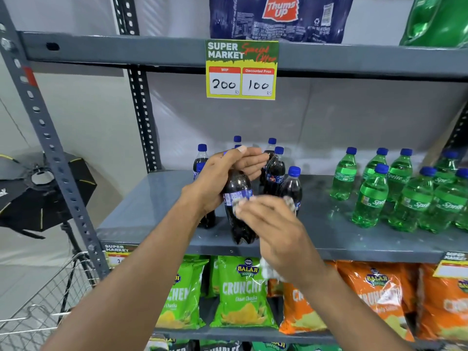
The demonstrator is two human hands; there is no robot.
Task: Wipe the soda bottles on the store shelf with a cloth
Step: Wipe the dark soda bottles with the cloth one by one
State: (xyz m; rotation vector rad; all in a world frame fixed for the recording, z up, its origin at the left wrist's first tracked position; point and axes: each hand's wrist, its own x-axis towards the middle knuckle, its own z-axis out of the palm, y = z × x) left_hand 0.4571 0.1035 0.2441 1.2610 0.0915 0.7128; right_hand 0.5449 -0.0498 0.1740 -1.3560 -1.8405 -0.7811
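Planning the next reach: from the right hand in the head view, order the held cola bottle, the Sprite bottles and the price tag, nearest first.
From the right hand:
1. Cola bottle, touching, just left, held by the left hand.
2. Sprite bottles, to the right on the same shelf.
3. Price tag, high up on the upper shelf edge.

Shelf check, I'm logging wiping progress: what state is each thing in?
Cola bottle: capped, lifted, tilted, held by left hand.
Cloth: bunched in right hand, against the bottle.
Other cola bottles: capped, upright on shelf.
Sprite bottles: capped, standing.
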